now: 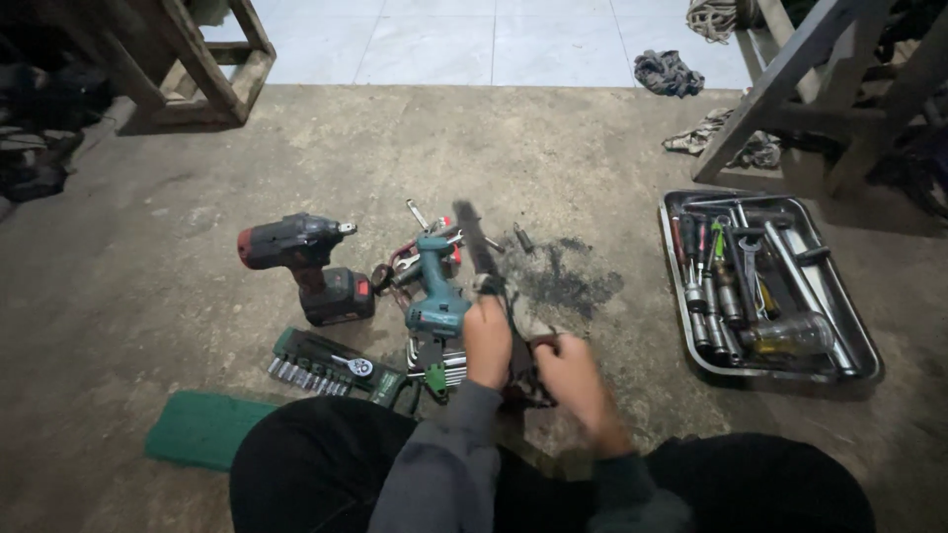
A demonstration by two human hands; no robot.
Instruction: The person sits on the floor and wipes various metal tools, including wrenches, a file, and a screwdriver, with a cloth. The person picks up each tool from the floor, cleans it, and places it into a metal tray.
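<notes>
- The left hand (pixel 487 341) has its fingers wrapped around the near end of a long, dark, flat metal bar (pixel 476 247) that points away across the concrete floor (pixel 197 247).
- The right hand (pixel 570 380) pinches a small dark part (pixel 523 380) at the bar's near end; how its fingertips sit cannot be made out.
- Judged step: working on the bar's near end, held steady just in front of the knees. The next move appears to call for a firm left-hand hold and fine right-hand fingerwork.
- Count, left of the hands: one black-and-red cordless impact driver (pixel 306 262), one teal cordless drill (pixel 434 291), one green socket rail (pixel 331 367), one green mat (pixel 202 429).
- Count, right: one steel tray (pixel 869 355) of screwdrivers and sockets, too crowded to count.
</notes>
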